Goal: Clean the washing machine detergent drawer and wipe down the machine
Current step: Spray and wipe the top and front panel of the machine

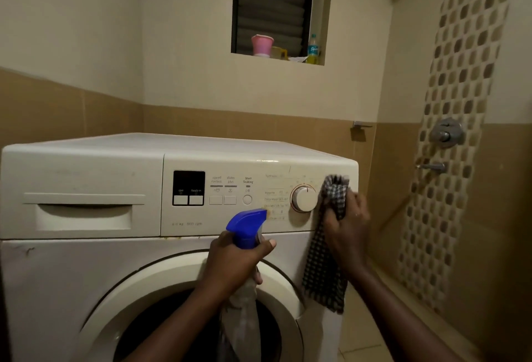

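A white front-loading washing machine (86, 261) fills the lower left. Its detergent drawer (83, 216) at the top left is pushed in flush. My left hand (233, 263) grips a spray bottle with a blue trigger head (247, 226), its nozzle pointing toward the control panel (230, 189). My right hand (345, 232) holds a dark checked cloth (325, 275) and presses it on the panel's right end, just right of the round dial (303, 199). The cloth's loose end hangs down the machine's front corner.
The round door (161, 298) sits below my left arm. A window ledge above holds a pink cup (262, 44), a yellow cup and a bottle (313, 49). Shower valves (446, 132) are on the tiled wall at right, with floor space beside the machine.
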{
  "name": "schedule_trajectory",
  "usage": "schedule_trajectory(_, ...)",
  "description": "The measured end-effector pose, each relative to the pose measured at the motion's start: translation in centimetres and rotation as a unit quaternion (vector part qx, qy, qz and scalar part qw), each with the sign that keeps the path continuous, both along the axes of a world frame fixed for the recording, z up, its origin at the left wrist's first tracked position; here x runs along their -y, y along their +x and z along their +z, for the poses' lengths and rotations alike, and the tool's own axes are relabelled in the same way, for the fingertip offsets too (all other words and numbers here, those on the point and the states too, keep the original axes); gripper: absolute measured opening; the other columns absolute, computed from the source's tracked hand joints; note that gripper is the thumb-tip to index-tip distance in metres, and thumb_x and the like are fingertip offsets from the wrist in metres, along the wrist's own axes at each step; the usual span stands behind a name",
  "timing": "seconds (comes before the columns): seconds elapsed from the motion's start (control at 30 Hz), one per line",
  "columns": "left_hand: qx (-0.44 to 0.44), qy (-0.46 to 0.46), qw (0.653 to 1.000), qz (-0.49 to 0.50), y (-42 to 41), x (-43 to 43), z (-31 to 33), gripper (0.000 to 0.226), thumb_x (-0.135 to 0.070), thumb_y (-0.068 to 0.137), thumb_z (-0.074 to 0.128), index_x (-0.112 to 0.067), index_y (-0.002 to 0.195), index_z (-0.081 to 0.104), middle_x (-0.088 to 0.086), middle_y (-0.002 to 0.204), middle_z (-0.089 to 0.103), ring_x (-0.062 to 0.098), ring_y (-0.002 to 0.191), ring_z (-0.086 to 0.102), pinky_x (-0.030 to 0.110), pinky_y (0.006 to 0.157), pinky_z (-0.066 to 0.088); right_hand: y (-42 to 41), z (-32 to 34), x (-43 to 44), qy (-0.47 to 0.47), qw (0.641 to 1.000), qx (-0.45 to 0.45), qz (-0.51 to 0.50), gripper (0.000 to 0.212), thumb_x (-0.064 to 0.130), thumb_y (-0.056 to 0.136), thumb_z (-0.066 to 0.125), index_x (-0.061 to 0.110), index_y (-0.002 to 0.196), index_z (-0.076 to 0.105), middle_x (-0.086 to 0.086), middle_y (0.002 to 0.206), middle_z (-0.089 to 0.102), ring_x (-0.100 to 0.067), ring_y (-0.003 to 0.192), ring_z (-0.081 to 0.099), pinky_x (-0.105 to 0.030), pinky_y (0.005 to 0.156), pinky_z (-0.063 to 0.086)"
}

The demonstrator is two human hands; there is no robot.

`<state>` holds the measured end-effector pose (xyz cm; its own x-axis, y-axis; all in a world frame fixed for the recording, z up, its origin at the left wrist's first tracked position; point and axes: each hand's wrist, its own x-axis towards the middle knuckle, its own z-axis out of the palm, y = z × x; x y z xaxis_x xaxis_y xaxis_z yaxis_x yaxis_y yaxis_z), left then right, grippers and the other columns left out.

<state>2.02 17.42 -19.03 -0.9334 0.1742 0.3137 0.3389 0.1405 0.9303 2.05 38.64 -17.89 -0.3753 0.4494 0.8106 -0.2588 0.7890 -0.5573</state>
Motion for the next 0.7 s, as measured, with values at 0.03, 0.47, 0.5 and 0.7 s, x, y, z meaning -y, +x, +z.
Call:
schedule_trajectory(0.03,-0.003,0.0,1.0,0.002,0.0,-0.1,-0.1,0.027,-0.029,0.078,0.08,-0.009,0.084,0.063,0.018,0.065,0.069,0.029,0.049,0.066,0.045,0.073,0.061,-0.2,1.6,0.0,0.001,1.0,-0.011,-0.01,0.019,0.009,0.084,0.058,0.007,0.104,0.06,0.002,0.092,0.047,-0.008,0.075,0.046,-0.015,0.06,0.033)
schedule_trajectory(0.47,-0.005,0.013,1.0,0.006,0.2,-0.1,-0.2,0.025,-0.028,0.079,0.08,-0.009,0.081,0.063,0.019,0.062,0.068,0.026,0.047,0.065,0.047,0.075,0.06,-1.0,6.9,0.4,0.298,0.954,0.017,-0.021,0.032,0.035,0.08,0.052,0.019,0.106,0.063,0.004,0.104,0.053,-0.017,0.092,0.05,-0.031,0.057,0.048)
schedule_trajectory(0.5,-0.008,0.013,1.0,0.006,0.1,-0.1,-0.2,0.025,-0.027,0.08,0.08,-0.008,0.081,0.063,0.019,0.063,0.068,0.026,0.047,0.065,0.046,0.074,0.06,-0.9,6.5,-0.2,0.211,0.977,0.005,-0.014,0.032,0.032,0.082,0.049,0.019,0.108,0.062,0.006,0.102,0.05,-0.016,0.091,0.05,-0.029,0.061,0.047)
schedule_trajectory(0.7,-0.012,0.019,1.0,0.008,0.1,-0.1,-0.2,0.028,-0.028,0.078,0.08,-0.006,0.082,0.064,0.02,0.068,0.069,0.027,0.045,0.064,0.046,0.07,0.06,0.4,-2.6,2.4,-0.05,0.999,-0.01,-0.009,0.019,0.022,0.086,0.052,0.012,0.101,0.057,0.001,0.096,0.048,-0.015,0.084,0.051,-0.02,0.065,0.036)
